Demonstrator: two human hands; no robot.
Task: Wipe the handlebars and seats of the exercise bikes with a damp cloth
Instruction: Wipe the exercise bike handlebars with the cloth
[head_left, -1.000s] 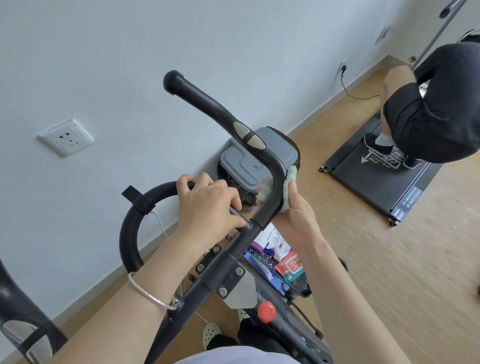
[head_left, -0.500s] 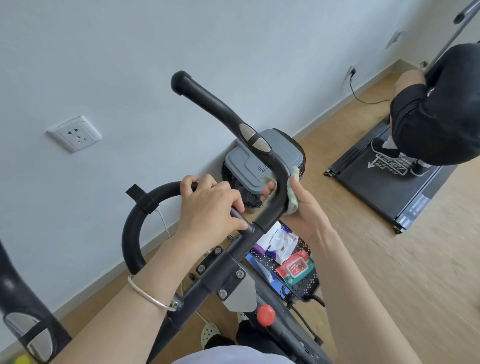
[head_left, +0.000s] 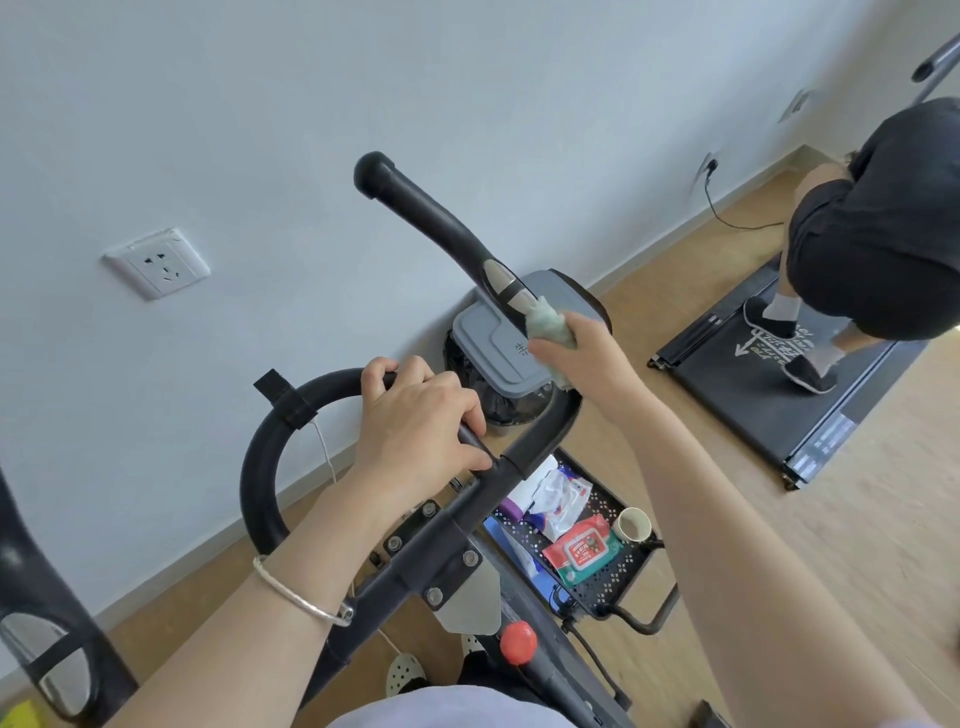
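Note:
The exercise bike's black handlebar (head_left: 431, 218) rises from the centre stem and ends in a rounded tip at upper centre. My right hand (head_left: 587, 353) is wrapped round its right arm just below the silver sensor pad (head_left: 506, 286), holding a pale green cloth (head_left: 545, 325) against the bar. My left hand (head_left: 421, 421) grips the curved left arm of the handlebar (head_left: 265, 452) near the stem, a silver bangle on the wrist. The seat is out of sight.
A grey-lidded bin (head_left: 498, 343) stands against the white wall (head_left: 260, 104) behind the bar. A black mesh tray (head_left: 618, 566) below holds wipes packets and a cup. Another person stands on a black treadmill (head_left: 769, 405) at right. A second bike's handle (head_left: 47, 639) shows at lower left.
My right hand has slid the cloth up the right handlebar arm, from the bend near the stem to just under the sensor pad. My left hand has kept its grip.

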